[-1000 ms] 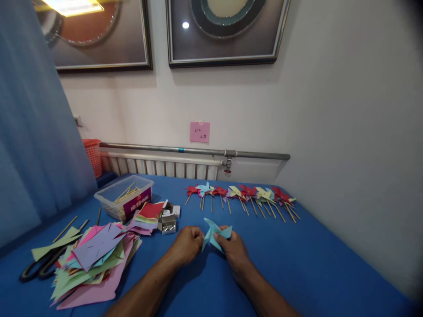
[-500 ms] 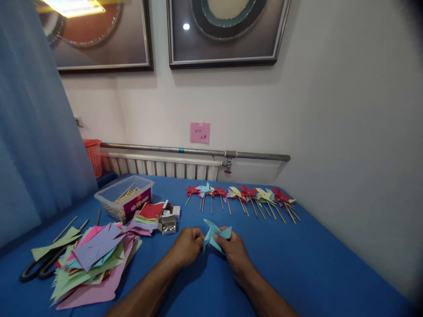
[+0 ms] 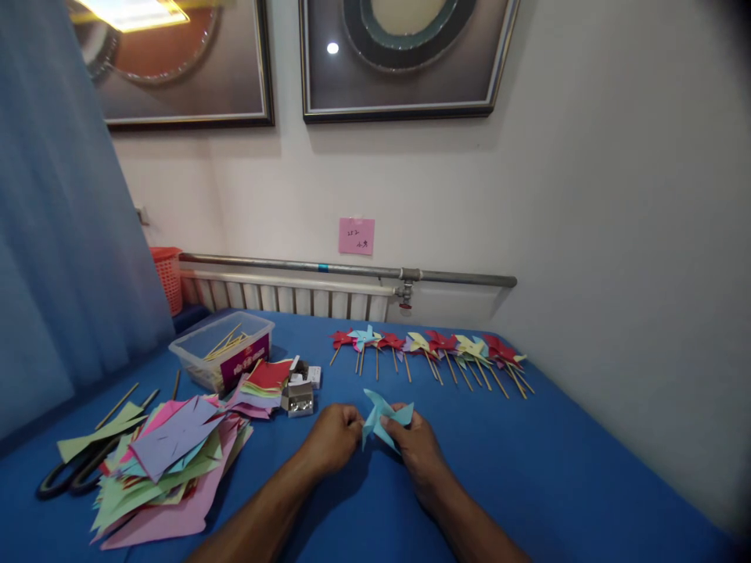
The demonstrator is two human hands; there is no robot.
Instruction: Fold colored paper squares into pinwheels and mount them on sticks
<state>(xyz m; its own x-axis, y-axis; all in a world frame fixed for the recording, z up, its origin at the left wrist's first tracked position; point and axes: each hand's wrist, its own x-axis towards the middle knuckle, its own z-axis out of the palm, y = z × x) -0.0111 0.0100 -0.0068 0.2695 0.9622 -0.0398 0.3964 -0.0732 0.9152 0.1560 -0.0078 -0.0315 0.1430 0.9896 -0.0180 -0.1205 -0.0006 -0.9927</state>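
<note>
Between my hands is a light blue paper pinwheel (image 3: 379,414) with folded blades. My right hand (image 3: 418,447) grips it, thumb pressed on its front near the middle. My left hand (image 3: 334,438) is closed in a pinch beside its left blade; whatever those fingers hold is too small or hidden to make out. Beyond, finished pinwheels (image 3: 441,342) in red, yellow and blue on wooden sticks lie in a row. To the left of my left hand, a small open box (image 3: 300,399) holds shiny little pieces.
A clear plastic tub (image 3: 223,352) of wooden sticks stands at the back left. In front lie cut paper sheets (image 3: 170,446), smaller coloured squares (image 3: 264,387) and black-handled scissors (image 3: 55,481). A blue curtain (image 3: 76,203) hangs at left; a pipe (image 3: 282,266) crosses the wall behind.
Almost nothing differs. The whole view has shifted very slightly; both hands and the light blue pinwheel keep the same pose.
</note>
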